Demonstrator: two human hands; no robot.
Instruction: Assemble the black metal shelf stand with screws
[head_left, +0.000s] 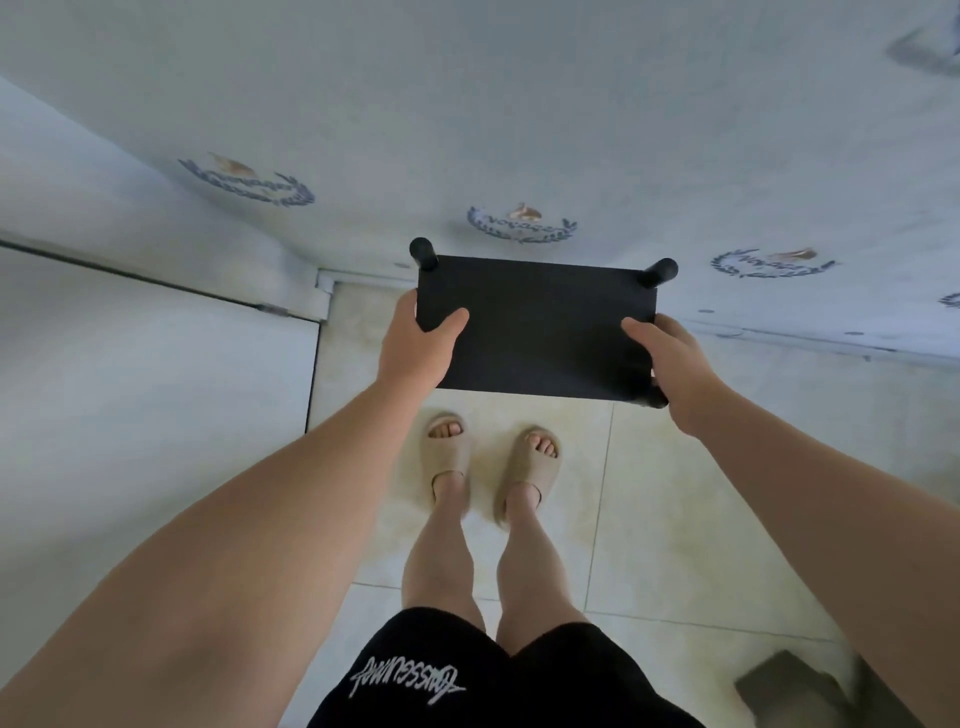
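Black shelf stand (540, 322) up in both my hands, over the beige tiled floor (675, 493).
My left hand (415, 348) and right hand (670, 358) grip its short ends, thumbs on top; ahead, a pale wreath-printed cloth (467, 104); white panel (130, 389) at left.

Left arm: bare, stretched forward and down.
Left hand (415, 345): grips the left edge of the black shelf (540, 327), thumb on top.
Right arm: bare, stretched forward and down.
Right hand (670, 364): grips the shelf's right edge, thumb on top.
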